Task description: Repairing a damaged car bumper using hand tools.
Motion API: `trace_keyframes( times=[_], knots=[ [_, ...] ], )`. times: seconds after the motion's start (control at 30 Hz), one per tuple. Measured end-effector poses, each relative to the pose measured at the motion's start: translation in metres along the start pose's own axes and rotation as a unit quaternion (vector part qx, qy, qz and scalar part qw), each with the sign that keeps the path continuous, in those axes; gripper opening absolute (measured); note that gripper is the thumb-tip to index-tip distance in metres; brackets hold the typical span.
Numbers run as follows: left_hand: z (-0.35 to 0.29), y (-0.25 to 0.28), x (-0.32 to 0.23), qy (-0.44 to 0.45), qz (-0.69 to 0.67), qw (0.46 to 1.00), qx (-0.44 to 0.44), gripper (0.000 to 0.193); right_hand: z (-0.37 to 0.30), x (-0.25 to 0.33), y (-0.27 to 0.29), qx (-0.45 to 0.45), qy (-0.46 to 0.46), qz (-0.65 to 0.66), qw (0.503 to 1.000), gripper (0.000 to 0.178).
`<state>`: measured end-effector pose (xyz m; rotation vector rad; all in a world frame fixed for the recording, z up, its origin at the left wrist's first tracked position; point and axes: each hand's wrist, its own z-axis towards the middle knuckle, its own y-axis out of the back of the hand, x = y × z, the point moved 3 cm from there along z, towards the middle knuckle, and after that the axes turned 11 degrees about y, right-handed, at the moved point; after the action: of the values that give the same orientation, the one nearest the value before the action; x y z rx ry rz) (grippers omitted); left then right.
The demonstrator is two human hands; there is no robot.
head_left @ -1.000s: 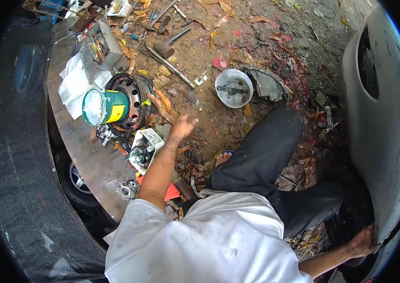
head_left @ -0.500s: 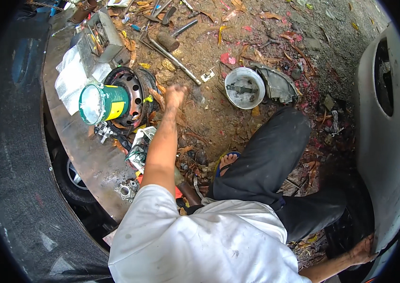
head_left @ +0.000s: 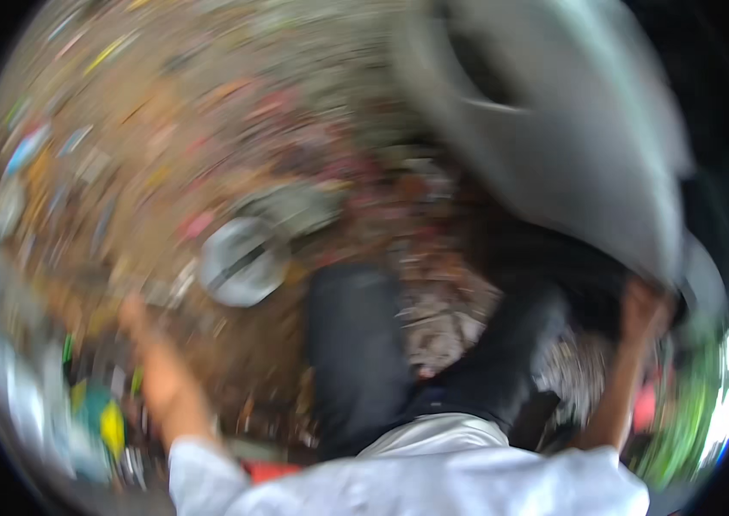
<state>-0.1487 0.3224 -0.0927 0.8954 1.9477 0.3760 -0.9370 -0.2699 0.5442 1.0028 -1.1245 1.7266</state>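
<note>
Motion smears the whole head view. A grey car bumper with a dark oval opening spans the upper right. At its near lower edge is my right hand, its fingers closed round the rim. My left hand reaches out over the dirt at the left; its fingers are too blurred to tell whether they hold anything. Right of that hand stands a round white tub with a dark object inside. Touching the tub's far side is a grey, lamp-like car part.
My bent legs in dark trousers fill the middle. A green and yellow can is at the lower left. Blurred tools, leaves and reddish scraps litter the ground. Something red lies by my left side.
The view has swung to the right, so the tub and can appear further left and the bumper nearer the middle. My right hand is still at the bumper's edge.
</note>
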Motion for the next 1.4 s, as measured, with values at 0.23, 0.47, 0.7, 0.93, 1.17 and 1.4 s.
trace_keyframes(
  times=[0.23, 0.47, 0.7, 0.93, 1.17, 1.4],
  knots=[
    [-0.004, -0.054, -0.016, 0.19, -0.35, 0.904, 0.158, 0.023, 0.006, 0.009, -0.065, -0.245, 0.121, 0.043, 0.961, 0.037],
    [-0.09, 0.035, -0.229, 0.121, -0.607, 0.784, 0.057, 0.033, 0.002, 0.002, -0.055, -0.247, 0.111, 0.08, 0.959, 0.04],
    [-0.245, 0.03, -0.286, -0.014, -0.565, 0.824, 0.036, 0.032, 0.004, -0.003, -0.051, -0.24, 0.113, 0.113, 0.957, 0.037],
    [-0.434, -0.005, -0.372, -0.196, -0.433, 0.878, 0.055, 0.017, -0.019, -0.018, -0.03, -0.217, 0.124, -0.014, 0.968, 0.042],
    [-0.54, -0.082, -0.429, -0.474, -0.188, 0.855, 0.094, 0.012, -0.084, -0.034, -0.155, 0.18, -0.016, 0.022, 0.983, 0.048],
    [-0.619, -0.13, -0.54, -0.771, 0.036, 0.617, 0.154, 0.023, -0.043, 0.024, -0.172, 0.352, -0.008, 0.275, 0.895, 0.058]
  ],
)
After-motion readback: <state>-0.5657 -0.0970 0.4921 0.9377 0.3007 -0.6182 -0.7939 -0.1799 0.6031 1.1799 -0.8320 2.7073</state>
